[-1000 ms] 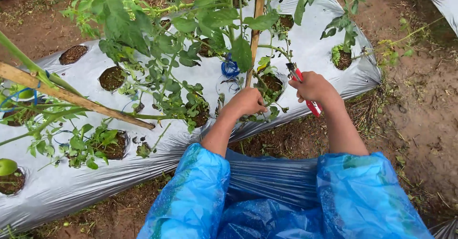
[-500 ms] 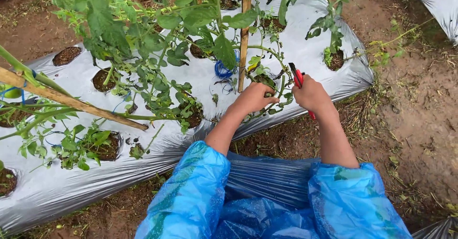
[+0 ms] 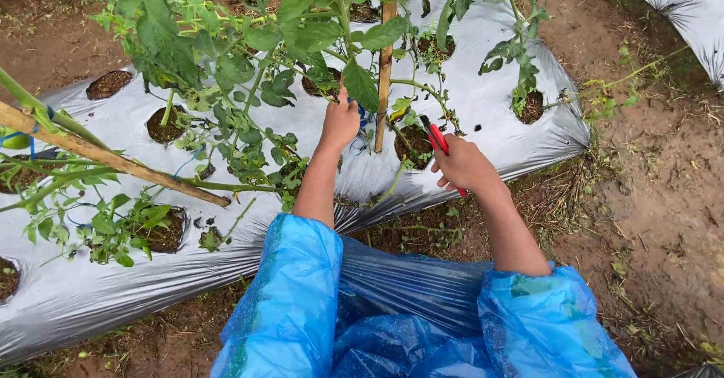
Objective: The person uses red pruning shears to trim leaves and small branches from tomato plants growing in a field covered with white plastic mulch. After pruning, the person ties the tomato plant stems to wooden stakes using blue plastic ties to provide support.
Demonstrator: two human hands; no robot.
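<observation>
I am viewing the bed from the head camera, looking down over two blue plastic raincoat sleeves [image 3: 290, 287]. The left hand [image 3: 340, 124] is reaching forward into the tomato plant [image 3: 249, 61], with its fingers curled together around a green stem and a strand of blue twine [image 3: 362, 121] just beside the upright wooden stake [image 3: 385, 69]; I cannot tell whether it is gripping the stem, the twine or both, because leaves are covering the fingertips. The right hand [image 3: 464, 165] is sitting to the right of that stake, apart from it, and is clamped on a pair of red-handled pruning shears [image 3: 437, 140], whose dark blades are pointing up and away from me toward the foliage. The stake is standing in a planting hole of the silver plastic mulch sheet [image 3: 90, 302], between the two hands. A second, slanted bamboo pole [image 3: 113, 159] is crossing the left part of the view, well apart from both hands. Bare brown soil [image 3: 664, 197] is showing to the right of the mulched bed.
</observation>
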